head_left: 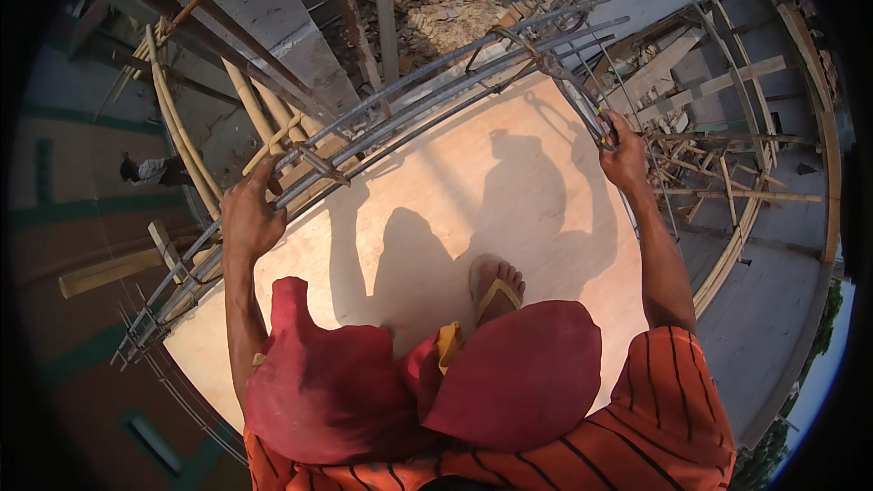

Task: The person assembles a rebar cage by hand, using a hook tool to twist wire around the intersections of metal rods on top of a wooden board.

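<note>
A cage of long grey steel rebar (427,95) runs slantwise across a pale plywood sheet (582,282). My left hand (255,214) is closed round its bars at the left, close to a bent stirrup (323,165). In my right hand (623,156) is a pair of long-handled pincers (573,82), with yellow showing near the grip. Their head reaches the rebar at the cage's upper right, by another stirrup (516,41); whether the jaws bite on anything is too small to tell. Shadows of my arms and the tool fall on the plywood.
My sandalled foot (497,286) rests on the plywood. Beyond the rebar lie bamboo poles (245,95), timber posts (386,14) and a heap of rubble (459,9). Scattered timber (700,164) lies lower at right. A person (155,170) is at far left.
</note>
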{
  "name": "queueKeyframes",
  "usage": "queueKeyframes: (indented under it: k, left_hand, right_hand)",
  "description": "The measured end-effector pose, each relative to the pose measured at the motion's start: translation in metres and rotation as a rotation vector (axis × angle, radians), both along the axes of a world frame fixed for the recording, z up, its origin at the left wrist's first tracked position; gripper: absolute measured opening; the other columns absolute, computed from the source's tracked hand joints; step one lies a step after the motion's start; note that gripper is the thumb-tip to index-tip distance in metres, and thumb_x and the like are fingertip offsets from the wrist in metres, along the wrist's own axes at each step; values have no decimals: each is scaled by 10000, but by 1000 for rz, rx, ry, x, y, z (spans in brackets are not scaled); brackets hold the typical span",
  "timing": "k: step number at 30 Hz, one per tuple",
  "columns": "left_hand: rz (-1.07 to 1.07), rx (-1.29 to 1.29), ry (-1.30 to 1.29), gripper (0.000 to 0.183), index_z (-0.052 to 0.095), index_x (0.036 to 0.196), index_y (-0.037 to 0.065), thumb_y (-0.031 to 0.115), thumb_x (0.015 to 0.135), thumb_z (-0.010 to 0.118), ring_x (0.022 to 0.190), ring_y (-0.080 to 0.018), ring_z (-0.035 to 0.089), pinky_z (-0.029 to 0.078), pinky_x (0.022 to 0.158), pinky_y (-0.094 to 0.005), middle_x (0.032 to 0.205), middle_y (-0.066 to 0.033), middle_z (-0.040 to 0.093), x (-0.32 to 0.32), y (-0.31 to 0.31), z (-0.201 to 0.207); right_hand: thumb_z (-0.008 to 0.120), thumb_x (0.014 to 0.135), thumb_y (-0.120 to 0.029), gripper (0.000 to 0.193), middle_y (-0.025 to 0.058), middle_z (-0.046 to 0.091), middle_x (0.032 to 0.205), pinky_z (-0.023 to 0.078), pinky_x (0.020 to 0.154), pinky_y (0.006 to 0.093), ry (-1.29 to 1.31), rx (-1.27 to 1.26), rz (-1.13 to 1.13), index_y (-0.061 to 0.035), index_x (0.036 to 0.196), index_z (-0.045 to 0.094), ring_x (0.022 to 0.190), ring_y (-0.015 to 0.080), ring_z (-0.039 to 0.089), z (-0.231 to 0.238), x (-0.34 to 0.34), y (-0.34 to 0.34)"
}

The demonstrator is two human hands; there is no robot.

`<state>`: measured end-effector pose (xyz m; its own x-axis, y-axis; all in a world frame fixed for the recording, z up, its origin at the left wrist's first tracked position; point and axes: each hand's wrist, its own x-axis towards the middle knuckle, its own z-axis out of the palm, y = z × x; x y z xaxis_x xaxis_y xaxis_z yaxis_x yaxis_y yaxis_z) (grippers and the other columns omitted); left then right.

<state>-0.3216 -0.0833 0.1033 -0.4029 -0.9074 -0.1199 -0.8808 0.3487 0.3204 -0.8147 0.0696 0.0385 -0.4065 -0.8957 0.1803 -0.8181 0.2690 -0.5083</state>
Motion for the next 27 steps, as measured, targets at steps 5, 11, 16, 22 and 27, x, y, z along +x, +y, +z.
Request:
queueKeyframes:
  k: [5, 11, 16, 22, 27]
  left_hand:
    - [-43, 18, 44, 670, 533, 1246, 79, -40, 588, 572, 722, -311, 626, 483, 703, -370, 832, -127, 638, -3, -3, -4]
    - [19, 110, 0, 617, 573, 1194, 96, 1, 585, 558, 781, -350, 633, 488, 733, -408, 850, -109, 668, 15, -10, -14]
    - [33, 35, -43, 576, 578, 1164, 94, 39, 591, 586, 755, -343, 623, 479, 697, -411, 781, -107, 651, 12, -4, -11]
    - [34, -7, -62, 578, 584, 1162, 110, 19, 591, 591, 775, -336, 626, 477, 709, -408, 751, -96, 642, 2, 0, -15]
    - [68, -15, -47, 580, 587, 1161, 122, 0, 594, 593, 755, -316, 627, 477, 691, -404, 717, -83, 619, 4, 10, -14]
  right_hand:
    - [533, 799, 48, 295, -14, 404, 642, 373, 532, 251, -318, -222, 48, -80, 1065, 550, 565, 70, 384, -72, 39, 6]
    - [515, 843, 16, 264, -60, 399, 657, 339, 510, 213, -1246, -170, -143, -50, 1098, 505, 543, 43, 355, -99, 154, -17]
    - [491, 938, -170, 316, -3, 507, 697, 406, 591, 236, -1185, 16, 48, -62, 1231, 539, 628, 75, 479, -70, 109, 6]
    - [444, 977, -275, 394, 47, 607, 774, 408, 513, 233, -1316, 485, 179, -81, 1317, 489, 698, 101, 571, 12, 55, 25]
    - [478, 947, -191, 473, 132, 590, 1015, 515, 643, 270, -973, 535, -80, -97, 1402, 391, 874, 150, 601, 47, 43, 30]
